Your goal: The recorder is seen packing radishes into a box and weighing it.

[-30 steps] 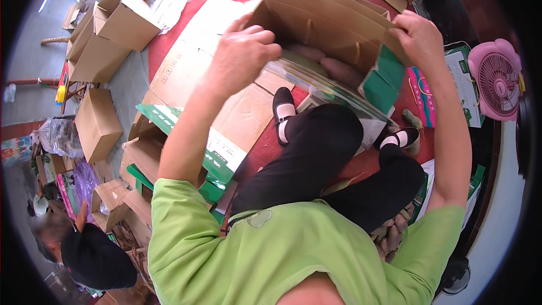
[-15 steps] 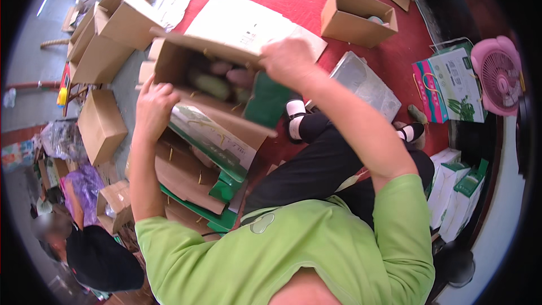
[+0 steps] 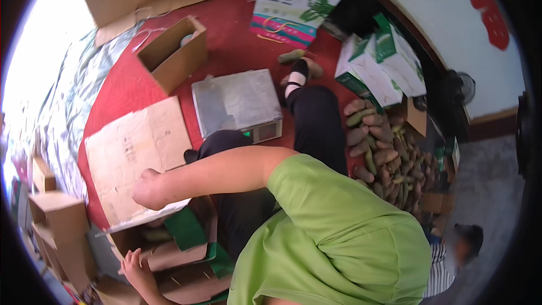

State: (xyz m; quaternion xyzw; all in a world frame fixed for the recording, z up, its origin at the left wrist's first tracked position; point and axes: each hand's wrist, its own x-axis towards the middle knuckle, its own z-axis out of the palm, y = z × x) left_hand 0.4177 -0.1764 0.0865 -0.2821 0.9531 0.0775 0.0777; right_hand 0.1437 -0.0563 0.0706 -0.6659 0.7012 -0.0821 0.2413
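At the lower left stands an open cardboard box (image 3: 169,253) with a green inner flap (image 3: 185,229). A greenish tuber shows dimly inside; the rest of its contents is hidden. My left hand (image 3: 137,271) is at the box's near left edge, fingers apart and slightly bent. My right arm reaches across the box. Beyond its far edge, over a flat sheet of cardboard (image 3: 135,141), my right hand (image 3: 148,190) is closed in a fist; what it holds, if anything, is hidden.
A silver scale (image 3: 237,101) sits on the red carpet (image 3: 226,39) beside a narrow open box (image 3: 175,56). Printed gift boxes (image 3: 291,8) and white-green cartons (image 3: 389,62) stand farther off. Right of my legs lies a heap of tubers (image 3: 389,152), with another person (image 3: 446,260) nearby.
My view has swung right, so the box now appears lower left. My right hand has shifted from the box's green-flap side to beyond its far edge. The tuber heap has come into view.
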